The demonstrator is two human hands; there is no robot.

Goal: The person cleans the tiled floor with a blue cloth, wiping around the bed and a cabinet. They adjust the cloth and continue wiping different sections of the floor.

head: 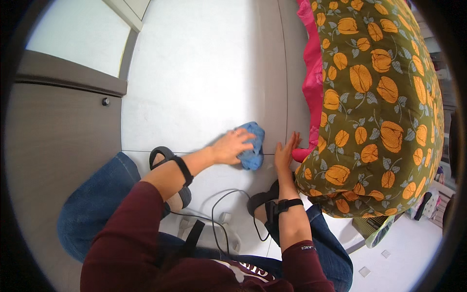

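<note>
My left hand point(233, 146) is on a crumpled blue cloth point(252, 146), its fingers curled over the near side. The cloth rests against the pale tiled floor point(189, 95). To the right, my right hand point(286, 152) holds nothing; its fingers point forward and slightly apart. That hand is beside a pink fabric edge point(313, 80), seemingly touching its folded end. The pink edge runs along a bulky green padded cover point(379, 106) printed with orange tulips.
A grey-brown cabinet point(65, 135) with a round lock point(105, 101) borders the left side. Between my feet in black sandals point(160, 155) lies a dark cable point(213, 210). A low white stool-like frame point(233, 237) is beneath me. Several bagged items point(425, 204) stand at the far right.
</note>
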